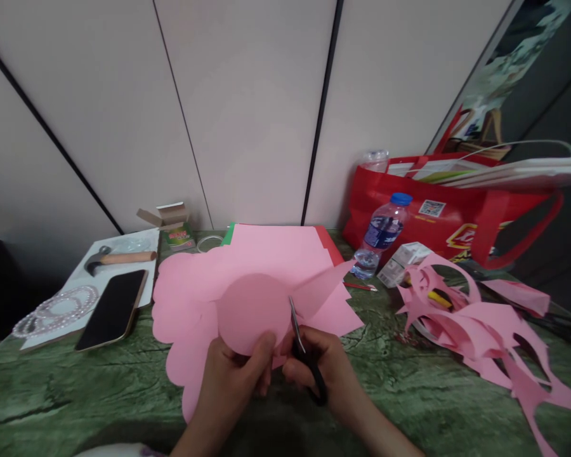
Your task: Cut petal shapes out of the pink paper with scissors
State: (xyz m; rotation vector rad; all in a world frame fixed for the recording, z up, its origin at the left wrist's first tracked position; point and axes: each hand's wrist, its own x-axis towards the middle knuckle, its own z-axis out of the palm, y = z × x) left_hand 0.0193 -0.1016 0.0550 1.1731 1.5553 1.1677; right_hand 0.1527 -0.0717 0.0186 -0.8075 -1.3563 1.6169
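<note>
Between thumb and fingers my left hand (240,368) grips a round piece of pink paper (252,311) by its lower edge. My right hand (321,362) is closed around the black handles of a pair of scissors (296,327). The blades point up and lie against the paper's right side. From that side a pointed strip of pink paper (326,285) sticks out to the upper right. Behind and below the hands lie scalloped pink paper pieces (185,317) and a stack of pink sheets (278,238), partly covered by the round piece.
On the left are a phone (113,310), a hammer (124,256), a beaded strand (57,311) and a small opened box (176,231). To the right stand a water bottle (380,235), a white box (402,263), a red bag (423,216) and a heap of pink paper scraps (476,324).
</note>
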